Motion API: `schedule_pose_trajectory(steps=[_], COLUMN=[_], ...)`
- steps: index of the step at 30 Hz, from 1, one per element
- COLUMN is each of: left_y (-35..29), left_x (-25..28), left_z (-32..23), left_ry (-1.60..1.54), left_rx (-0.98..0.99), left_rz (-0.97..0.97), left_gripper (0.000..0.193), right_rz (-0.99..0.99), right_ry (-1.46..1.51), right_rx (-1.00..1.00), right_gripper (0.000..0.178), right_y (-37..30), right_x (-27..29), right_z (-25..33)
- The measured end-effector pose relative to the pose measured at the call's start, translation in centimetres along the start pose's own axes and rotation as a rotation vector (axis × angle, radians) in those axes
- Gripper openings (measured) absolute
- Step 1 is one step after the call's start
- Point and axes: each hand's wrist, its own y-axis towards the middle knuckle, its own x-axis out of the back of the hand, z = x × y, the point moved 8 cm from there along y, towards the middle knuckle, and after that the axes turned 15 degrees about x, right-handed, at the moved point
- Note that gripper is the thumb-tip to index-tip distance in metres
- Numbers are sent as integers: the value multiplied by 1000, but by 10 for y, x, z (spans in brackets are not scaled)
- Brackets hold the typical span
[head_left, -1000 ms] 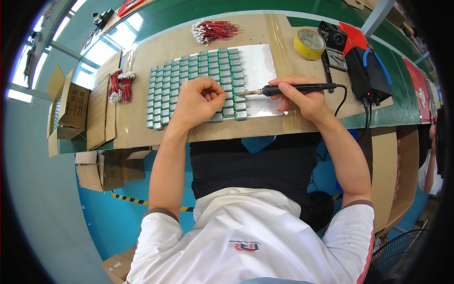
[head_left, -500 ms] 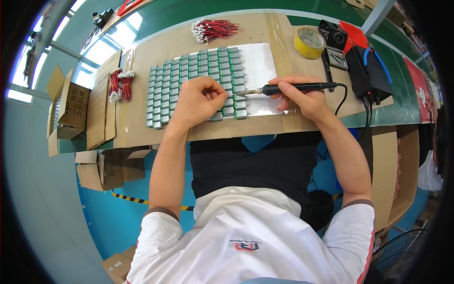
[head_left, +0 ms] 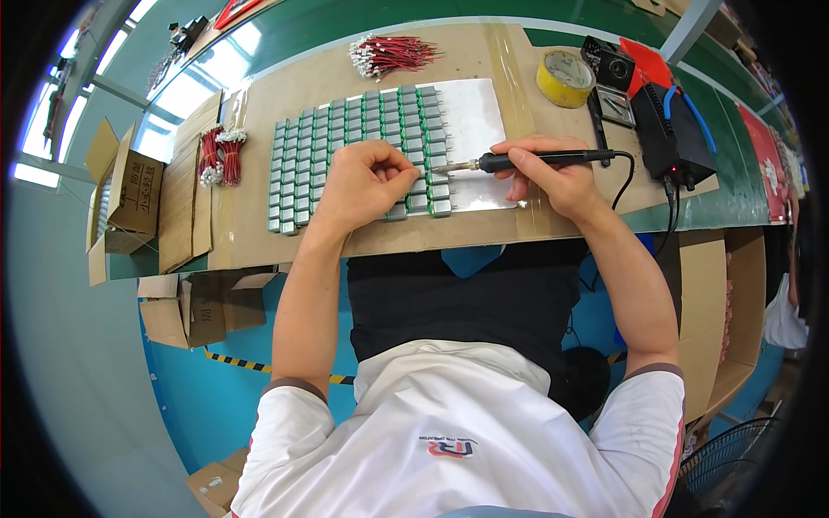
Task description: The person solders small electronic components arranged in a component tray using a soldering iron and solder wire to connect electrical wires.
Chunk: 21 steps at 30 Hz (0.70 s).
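Rows of small grey blocks with green edges [head_left: 298,164] stand close together on a white sheet [head_left: 472,112] over brown cardboard. My left hand [head_left: 367,183] rests over the near rows, thumb and fingertips pinched together near the right-hand column; what they hold is too small to make out. In my right hand [head_left: 557,177] is a black soldering iron [head_left: 546,160], held like a pen and pointing left. Its metal tip reaches the right-hand column, close to my left fingertips. Whether the tip touches a block, I cannot tell.
Red wires with white connectors [head_left: 397,55] lie beyond the blocks, and more bundled wires [head_left: 230,160] lie at left. A yellow tape roll [head_left: 566,79], a black power unit [head_left: 673,142] and blue-handled pliers [head_left: 698,121] stand at right. An opened cardboard box [head_left: 138,194] sits far left.
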Motion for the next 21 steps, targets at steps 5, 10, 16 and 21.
schedule_pose_trajectory(steps=[5, 10, 16, 21], left_y=[1, 1, 1, 2], left_x=[2, 0, -1, -2], left_z=[-2, 0, -2, 0], left_ry=[-7, 11, 16, 20], left_rx=[3, 24, 27, 26], left_rz=[-27, -20, -9, -2], left_gripper=[9, 8, 8, 8], right_rz=[-53, -45, -37, -38], right_ry=[25, 10, 8, 17], right_rx=[2, 0, 4, -15], right_gripper=[22, 22, 22, 22], right_y=[-1, 0, 0, 0], right_x=[4, 2, 2, 1], right_z=[-3, -2, -3, -2])
